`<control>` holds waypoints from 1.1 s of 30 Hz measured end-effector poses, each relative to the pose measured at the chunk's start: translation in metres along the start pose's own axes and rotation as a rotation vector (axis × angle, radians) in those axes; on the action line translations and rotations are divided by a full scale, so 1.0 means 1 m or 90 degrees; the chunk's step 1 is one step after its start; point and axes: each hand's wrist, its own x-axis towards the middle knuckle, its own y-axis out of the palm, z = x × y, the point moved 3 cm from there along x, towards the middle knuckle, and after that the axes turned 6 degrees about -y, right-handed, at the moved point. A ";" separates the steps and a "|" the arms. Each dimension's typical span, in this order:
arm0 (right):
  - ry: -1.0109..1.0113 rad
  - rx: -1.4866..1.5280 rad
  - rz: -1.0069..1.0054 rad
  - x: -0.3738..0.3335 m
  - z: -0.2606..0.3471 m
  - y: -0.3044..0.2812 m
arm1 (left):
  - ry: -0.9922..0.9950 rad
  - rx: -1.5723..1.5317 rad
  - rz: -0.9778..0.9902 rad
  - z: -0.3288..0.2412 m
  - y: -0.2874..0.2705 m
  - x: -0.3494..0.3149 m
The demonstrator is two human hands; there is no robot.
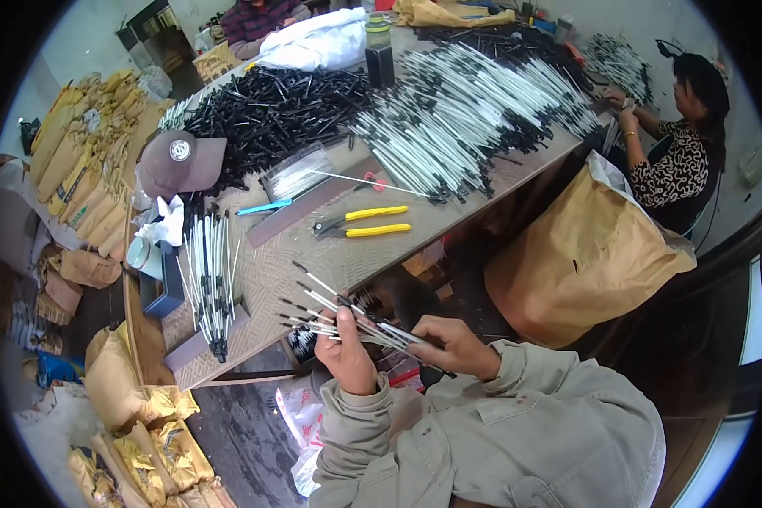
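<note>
A small bunch of thin white rods with black ends is held over the near side of the table. My left hand is closed round the middle of the bunch, thumb on top, with the rods fanning out to the left. At the bunch's right end, my right hand pinches the rods between thumb and fingers; part of its grip is hidden. Beyond my hands, yellow-handled pliers and a blue cutter-like tool lie on the table.
A bundle of similar rods lies left, near a cap. Behind are piles of black parts and white rods, with a bottle. A large paper sack stands right, beside a seated co-worker.
</note>
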 end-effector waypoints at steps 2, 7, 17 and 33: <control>-0.029 -0.085 -0.002 0.001 0.006 -0.001 | -0.005 -0.055 -0.023 0.005 -0.005 0.001; -0.024 0.000 0.041 0.016 0.002 -0.002 | -0.095 -0.312 -0.035 0.004 -0.014 0.002; -0.092 -0.714 -0.154 0.221 -0.047 -0.138 | -0.042 -0.261 0.015 -0.041 -0.017 -0.021; -0.066 -0.441 -0.208 0.231 -0.082 -0.165 | -0.217 -0.227 0.253 -0.016 -0.015 -0.030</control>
